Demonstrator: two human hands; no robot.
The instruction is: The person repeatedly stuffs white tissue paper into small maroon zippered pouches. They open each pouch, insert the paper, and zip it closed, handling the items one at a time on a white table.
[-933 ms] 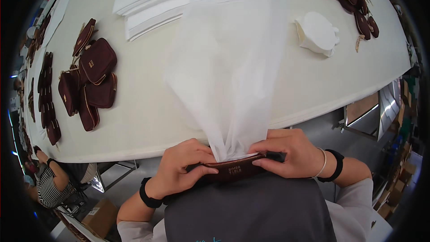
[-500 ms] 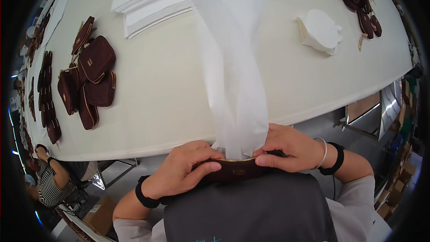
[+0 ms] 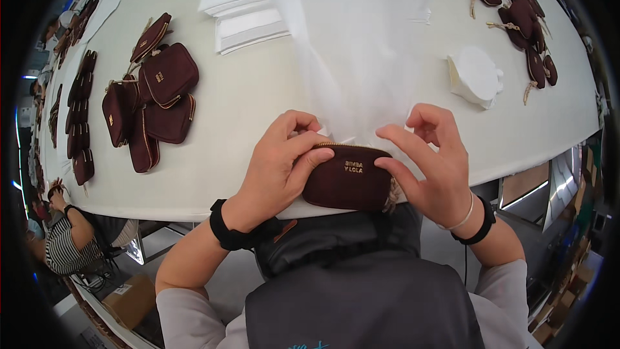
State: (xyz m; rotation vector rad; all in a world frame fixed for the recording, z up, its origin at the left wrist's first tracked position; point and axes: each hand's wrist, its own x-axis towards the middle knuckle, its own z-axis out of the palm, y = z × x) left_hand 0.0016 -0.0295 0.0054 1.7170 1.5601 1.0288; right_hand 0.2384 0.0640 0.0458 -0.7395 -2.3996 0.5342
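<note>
A small dark maroon zip pouch (image 3: pixel 345 184) with gold lettering and a gold zip along its top lies at the table's front edge. My left hand (image 3: pixel 284 168) pinches its upper left corner between thumb and fingers. At the right end, my right hand (image 3: pixel 436 165) has its fingers spread, the thumb tip by the pouch's upper right corner. A braided beige cord (image 3: pixel 391 195) hangs at that end. Behind the pouch's zip edge spreads a thin, translucent white sheet (image 3: pixel 361 52), running away across the table. Whether its near end is inside the pouch is hidden.
Several maroon pouches (image 3: pixel 169 74) are heaped at left, with rows of more (image 3: pixel 81 113) beyond. Another heap (image 3: pixel 523 16) lies far right, near a crumpled white piece (image 3: pixel 476 77). Stacked white sheets (image 3: pixel 248 26) sit behind. A person in stripes (image 3: pixel 71 245) sits at left.
The pouch has moved up from my lap onto the table edge and now shows its front. My right hand has loosened its grip and spread its fingers. The white sheet has fanned out wider.
</note>
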